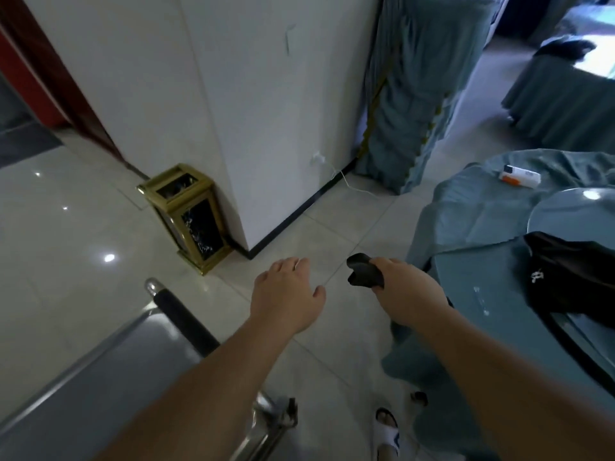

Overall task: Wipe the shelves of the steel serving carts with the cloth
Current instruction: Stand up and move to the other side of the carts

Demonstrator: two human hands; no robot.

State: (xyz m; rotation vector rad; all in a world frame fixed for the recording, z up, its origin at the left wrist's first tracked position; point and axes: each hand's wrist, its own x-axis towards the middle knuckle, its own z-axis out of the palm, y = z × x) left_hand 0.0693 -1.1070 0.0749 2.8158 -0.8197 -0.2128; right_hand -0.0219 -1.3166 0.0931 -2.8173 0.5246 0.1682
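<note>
Here right hand (404, 282) grips dark cloth (364, 270), bunched, held over floor; left hand (287, 294) loose, fingers relaxed, holding nothing; steel serving cart (109, 367) shelf lies lower left, beneath left forearm

Ahead and left of the left fingers (293, 264), a gold-framed waste bin (188, 216) upright on the tiled floor (66, 227), just beside a white pillar (266, 111). Right of the right fingers (386, 262), a teal-draped table (482, 211) bearing a glass turntable (572, 211), a white-and-orange box (519, 176) and a black bag (572, 274). Farther ahead, teal drapes (409, 94).
</note>
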